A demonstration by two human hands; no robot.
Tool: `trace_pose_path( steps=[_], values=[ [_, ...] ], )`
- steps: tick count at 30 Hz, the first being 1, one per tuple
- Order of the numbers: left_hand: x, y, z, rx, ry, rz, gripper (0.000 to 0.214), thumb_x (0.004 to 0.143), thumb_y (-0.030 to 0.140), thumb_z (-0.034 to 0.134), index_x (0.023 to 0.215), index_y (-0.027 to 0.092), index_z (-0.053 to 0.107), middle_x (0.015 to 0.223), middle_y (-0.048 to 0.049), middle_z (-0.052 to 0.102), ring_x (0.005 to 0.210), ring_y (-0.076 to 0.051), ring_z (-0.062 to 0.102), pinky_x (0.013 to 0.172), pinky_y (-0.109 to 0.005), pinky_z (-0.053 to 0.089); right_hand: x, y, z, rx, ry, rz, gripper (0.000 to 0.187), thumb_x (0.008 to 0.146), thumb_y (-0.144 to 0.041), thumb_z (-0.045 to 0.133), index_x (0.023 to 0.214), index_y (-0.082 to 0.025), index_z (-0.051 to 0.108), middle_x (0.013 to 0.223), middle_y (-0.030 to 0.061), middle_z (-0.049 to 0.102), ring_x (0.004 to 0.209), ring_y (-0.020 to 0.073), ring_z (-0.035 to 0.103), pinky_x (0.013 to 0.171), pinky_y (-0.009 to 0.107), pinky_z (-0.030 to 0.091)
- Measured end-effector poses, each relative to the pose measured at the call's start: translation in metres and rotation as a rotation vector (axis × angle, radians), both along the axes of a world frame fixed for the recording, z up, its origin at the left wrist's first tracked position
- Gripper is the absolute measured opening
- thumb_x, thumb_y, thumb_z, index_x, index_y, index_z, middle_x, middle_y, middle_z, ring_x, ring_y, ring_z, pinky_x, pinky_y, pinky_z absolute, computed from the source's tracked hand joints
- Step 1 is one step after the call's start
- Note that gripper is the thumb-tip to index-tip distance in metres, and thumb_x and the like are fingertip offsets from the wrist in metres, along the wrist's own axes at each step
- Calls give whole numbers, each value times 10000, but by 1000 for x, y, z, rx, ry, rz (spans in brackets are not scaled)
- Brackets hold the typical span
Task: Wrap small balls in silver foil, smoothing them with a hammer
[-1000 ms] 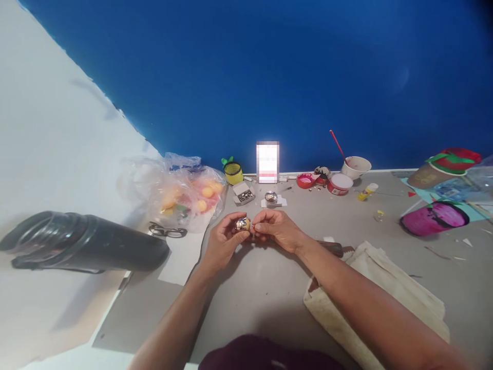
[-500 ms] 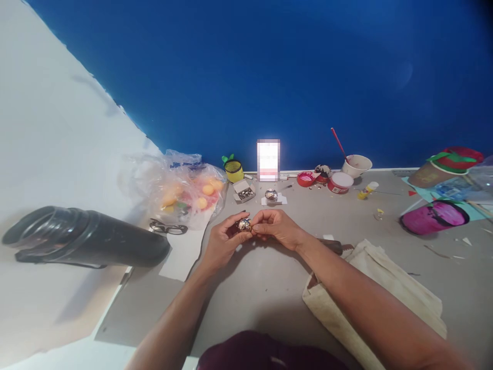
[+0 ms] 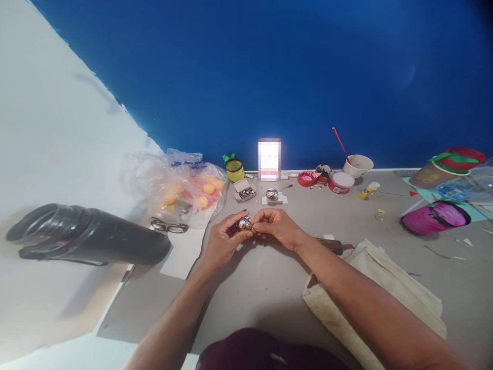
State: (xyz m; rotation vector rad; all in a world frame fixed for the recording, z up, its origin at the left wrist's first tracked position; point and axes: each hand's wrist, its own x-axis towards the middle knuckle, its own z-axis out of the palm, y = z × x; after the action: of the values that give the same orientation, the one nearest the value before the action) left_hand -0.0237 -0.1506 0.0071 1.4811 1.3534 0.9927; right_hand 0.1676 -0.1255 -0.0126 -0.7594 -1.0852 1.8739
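Near the middle of the frame, the left hand [image 3: 225,237] is cradling a small shiny ball [image 3: 244,223], its thumb pressing from below and its fingers curling over the top. A yellowish patch is showing at the ball's right edge. The right hand [image 3: 276,228] is bringing its thumb and forefinger together at that edge; whether the 2 tips are pinching a tiny piece or only the ball itself, I cannot tell — they are hiding the spot.

By the look of it, the step in hand is close fingertip work on the ball's right side. The next move is probably calling for a steady left hold and a light, exact right pinch, since the ball is looking round and smooth enough to slip.

Just above the hands, at the centre of the frame, a 2nd silvery ball [image 3: 271,193] is resting on white paper [image 3: 282,200]. To its left, a small box [image 3: 245,192] is holding tiny metal pieces. A bright, blurred screen [image 3: 269,159] is standing against the blue wall [image 3: 262,72]. At the lower right — partly behind the right forearm — a pale cloth [image 3: 385,285] is lying on the table [image 3: 246,303].
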Motion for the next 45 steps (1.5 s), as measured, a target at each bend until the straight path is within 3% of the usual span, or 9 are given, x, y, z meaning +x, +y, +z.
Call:
trace_pose_path(
  steps=[21,26,29,33,37,40,43,45],
  values=[
    [4,-3,5,4,3,50,483,698,344,817,1153,192,769,998,-53,770,695,-165,665,613,-283,580,-5,-3,0,32,5,-43,374,666,-455,888,763,-172,662,667,3,697,553,105,554,525,231,393],
    [6,-3,2,-63,-43,83,519,687,349,822,1165,160,752,901,-50,758,692,-169,660,621,-282,563,-12,-6,1,109,-90,-156,278,702,-382,831,739,-182,642,668,-13,684,591,122,600,578,247,461],
    [7,-4,-2,-54,-64,92,503,678,343,830,1141,164,756,949,-60,757,748,-182,675,656,-283,560,-15,-8,2,130,-149,-190,227,712,-349,793,729,-190,633,645,-25,657,570,121,581,559,249,462],
    [10,-5,-4,-47,-85,122,485,660,328,846,1111,172,761,967,-56,749,783,-185,677,678,-282,557,-14,-8,3,111,-164,-177,235,711,-359,783,739,-192,620,651,-25,646,573,122,580,564,251,466],
    [11,-5,1,-145,-199,112,544,627,327,875,1124,155,734,841,-35,735,703,-179,668,642,-293,553,-8,-6,4,109,-173,-98,290,749,-428,769,837,-193,624,745,-7,678,638,146,624,598,269,485],
    [8,-3,8,-214,-346,53,564,642,319,878,1155,165,701,828,-28,731,669,-168,665,637,-297,548,0,-4,6,265,-375,-130,238,834,-421,698,906,-200,642,813,4,685,721,165,629,646,287,485],
    [1,-1,12,-186,-481,22,535,658,245,867,1160,197,688,835,3,701,627,-109,618,602,-241,496,3,-5,7,547,-852,-223,129,903,-324,629,865,-204,654,864,22,695,822,182,611,725,303,450],
    [-4,0,16,-162,-523,31,516,666,199,850,1155,205,686,796,29,662,588,-74,570,560,-205,442,1,-8,5,700,-1158,-145,158,895,-359,680,934,-206,666,958,51,706,928,223,611,753,320,430]
  ],
)
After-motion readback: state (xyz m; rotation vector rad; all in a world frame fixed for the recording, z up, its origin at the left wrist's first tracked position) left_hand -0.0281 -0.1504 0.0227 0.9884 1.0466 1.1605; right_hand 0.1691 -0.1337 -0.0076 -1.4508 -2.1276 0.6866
